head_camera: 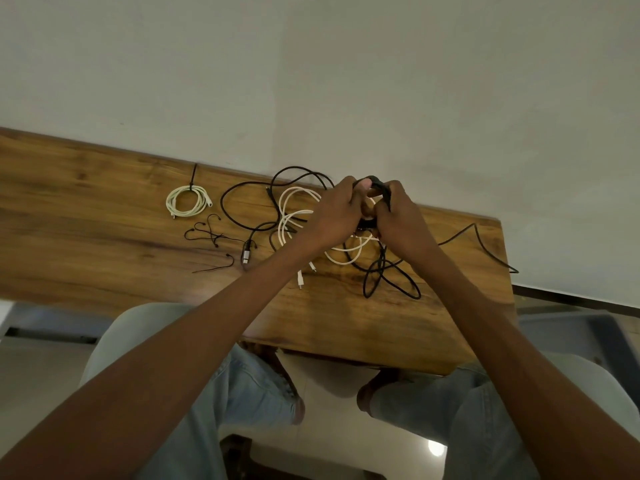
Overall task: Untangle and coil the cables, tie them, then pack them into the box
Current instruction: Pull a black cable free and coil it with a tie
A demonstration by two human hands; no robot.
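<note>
A tangle of black cable [242, 220] and white cable [291, 216] lies on the wooden table [86, 237]. My left hand [337, 216] and my right hand [401, 220] are raised over the tangle, close together, both gripping a small coil of black cable [377, 185]. A strand of black cable [485, 247] trails from my right hand toward the table's right edge. To the left lies a white cable coil [187, 201] tied with a black strap. No box is in view.
Several thin black ties [207, 233] lie loose left of the tangle. A metal-tipped plug [246, 256] rests near them. The table's far edge runs along a grey wall [311, 81]. My knees in light jeans [242, 386] are below the near edge.
</note>
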